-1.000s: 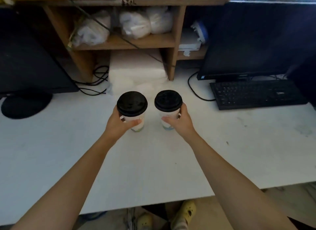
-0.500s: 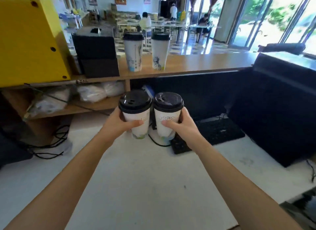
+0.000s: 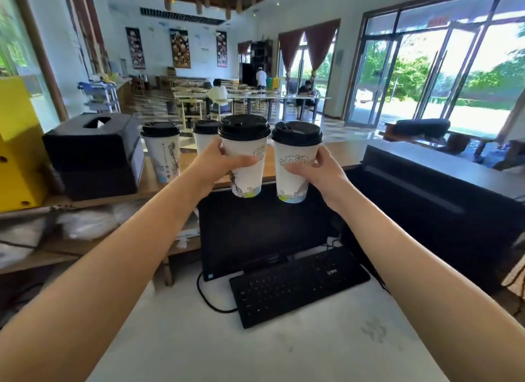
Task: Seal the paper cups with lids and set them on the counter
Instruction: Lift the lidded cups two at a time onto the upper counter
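Head view: two hands [image 3: 211, 165] hold two lidded cups [image 3: 246, 165]; two more [image 3: 163, 151] on counter [image 3: 338, 151].

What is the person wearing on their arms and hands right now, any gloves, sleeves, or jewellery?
Nothing shows: the left hand and right hand are ungloved, with no rings, watch or bands visible. Both forearms are uncovered to the frame edge, so no sleeves show.
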### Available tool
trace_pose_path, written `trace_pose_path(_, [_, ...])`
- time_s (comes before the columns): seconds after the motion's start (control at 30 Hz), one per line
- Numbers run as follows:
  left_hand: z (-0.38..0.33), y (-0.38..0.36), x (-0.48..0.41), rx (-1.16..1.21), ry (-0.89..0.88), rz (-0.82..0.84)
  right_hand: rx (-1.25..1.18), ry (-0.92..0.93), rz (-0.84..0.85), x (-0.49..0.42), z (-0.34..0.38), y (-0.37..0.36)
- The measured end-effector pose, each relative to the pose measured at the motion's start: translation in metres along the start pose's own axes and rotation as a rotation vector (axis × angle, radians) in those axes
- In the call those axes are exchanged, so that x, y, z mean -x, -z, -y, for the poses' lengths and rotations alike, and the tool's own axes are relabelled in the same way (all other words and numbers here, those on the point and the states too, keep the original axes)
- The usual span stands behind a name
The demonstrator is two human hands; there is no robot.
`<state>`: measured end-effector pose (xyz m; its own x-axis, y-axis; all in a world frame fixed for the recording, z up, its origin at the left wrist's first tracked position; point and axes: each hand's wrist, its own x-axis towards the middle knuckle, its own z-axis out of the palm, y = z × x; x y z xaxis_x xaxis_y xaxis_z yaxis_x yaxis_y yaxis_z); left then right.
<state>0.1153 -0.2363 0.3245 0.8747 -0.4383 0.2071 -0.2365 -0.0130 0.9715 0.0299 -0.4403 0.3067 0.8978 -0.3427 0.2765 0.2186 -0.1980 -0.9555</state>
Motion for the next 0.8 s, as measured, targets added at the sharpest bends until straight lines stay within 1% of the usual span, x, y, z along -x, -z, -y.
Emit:
trace_pose_path(0.07, [-0.011, -0.010, -0.018, -0.002, -0.033, -0.009, -0.006, 0.009, -0.028, -0.022, 0.007, 0.009])
trace_pose_path(0.17, [-0.018, -0.021, -0.047, -0.008, -0.033, -0.032, -0.012, 0.022, -0.075, -0.054, 0.015, 0.016])
trace_pose_path(0.37, [-0.011, -0.036, -0.101, 0.014, 0.006, -0.192, 0.012, 0.033, -0.060, -0.113, 0.011, 0.019])
trace_pose_path(0.63, [0.035, -0.038, -0.154, 0.019, 0.046, -0.300, 0.017, -0.031, -0.123, -0.180, -0.040, 0.006])
trace_pose_path(0.8, [0.064, -0.037, -0.180, 0.015, 0.069, -0.353, 0.027, -0.041, -0.117, -0.208, -0.073, -0.006])
